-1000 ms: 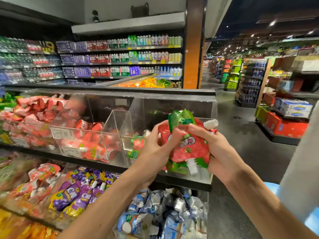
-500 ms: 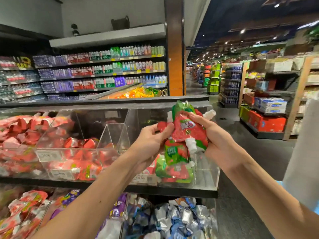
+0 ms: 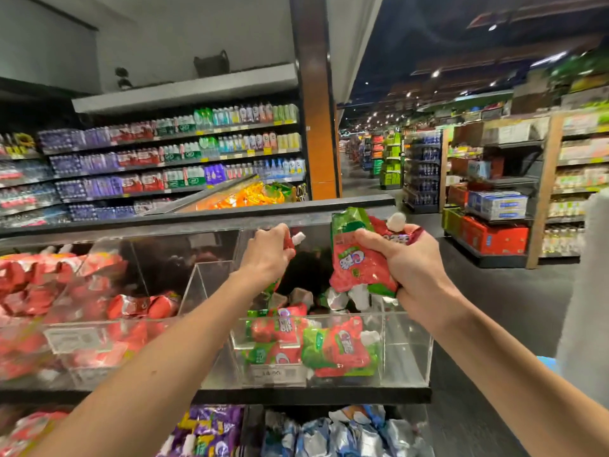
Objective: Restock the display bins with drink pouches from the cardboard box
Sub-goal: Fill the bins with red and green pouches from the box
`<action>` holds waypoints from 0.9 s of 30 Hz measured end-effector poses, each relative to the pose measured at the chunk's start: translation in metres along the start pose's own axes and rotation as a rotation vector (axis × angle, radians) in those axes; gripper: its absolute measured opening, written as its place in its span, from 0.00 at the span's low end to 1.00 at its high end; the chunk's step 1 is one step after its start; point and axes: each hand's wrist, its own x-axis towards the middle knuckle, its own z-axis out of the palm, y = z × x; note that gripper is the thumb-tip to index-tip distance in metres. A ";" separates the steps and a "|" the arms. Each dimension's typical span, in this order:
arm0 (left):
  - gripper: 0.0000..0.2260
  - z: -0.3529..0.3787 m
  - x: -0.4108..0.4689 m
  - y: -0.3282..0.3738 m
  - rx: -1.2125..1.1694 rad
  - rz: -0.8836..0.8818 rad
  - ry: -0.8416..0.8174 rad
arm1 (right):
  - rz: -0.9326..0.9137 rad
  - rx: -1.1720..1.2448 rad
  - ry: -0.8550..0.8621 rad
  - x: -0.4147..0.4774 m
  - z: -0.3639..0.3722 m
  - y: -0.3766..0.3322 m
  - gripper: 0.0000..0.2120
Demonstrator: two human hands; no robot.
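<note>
I see my left hand (image 3: 268, 253) curled round a single pouch (image 3: 297, 239) near its cap; my right hand (image 3: 407, 263) clenches a bundle of pouches (image 3: 354, 263) above the clear bin (image 3: 410, 344).

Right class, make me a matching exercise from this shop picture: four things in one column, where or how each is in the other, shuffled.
1 left hand
2 right hand
3 purple pouches
4 orange packs

a grips a bunch of red-green pouches
b on the tier below the clear bin
c by the orange pillar
d pinches one pouch near its cap

Pairs: 1-d, 2-a, 3-b, 4-c
</note>
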 end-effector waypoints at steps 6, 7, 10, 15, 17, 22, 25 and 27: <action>0.08 0.028 0.007 -0.007 0.427 0.174 -0.180 | -0.013 -0.061 -0.027 -0.001 -0.004 0.007 0.22; 0.12 0.031 0.007 -0.008 0.426 0.167 -0.199 | -0.013 -0.068 -0.030 0.000 -0.005 0.007 0.22; 0.18 0.034 0.011 -0.014 0.302 0.080 -0.255 | -0.023 -0.091 -0.038 0.003 -0.009 0.008 0.24; 0.18 0.010 0.018 -0.021 0.142 -0.013 -0.676 | -0.017 -0.115 -0.032 0.011 -0.010 0.013 0.24; 0.29 0.003 0.019 -0.025 0.217 0.038 -0.729 | -0.011 -0.122 -0.021 0.014 -0.009 0.016 0.25; 0.22 0.017 0.017 -0.039 0.171 0.129 -0.438 | -0.017 -0.165 -0.017 0.018 -0.004 0.020 0.25; 0.21 0.026 0.015 -0.039 0.230 0.158 -0.398 | -0.036 -0.193 -0.017 0.019 -0.001 0.021 0.25; 0.20 0.030 0.017 -0.038 0.282 0.201 -0.391 | -0.046 -0.214 -0.019 0.019 -0.001 0.022 0.25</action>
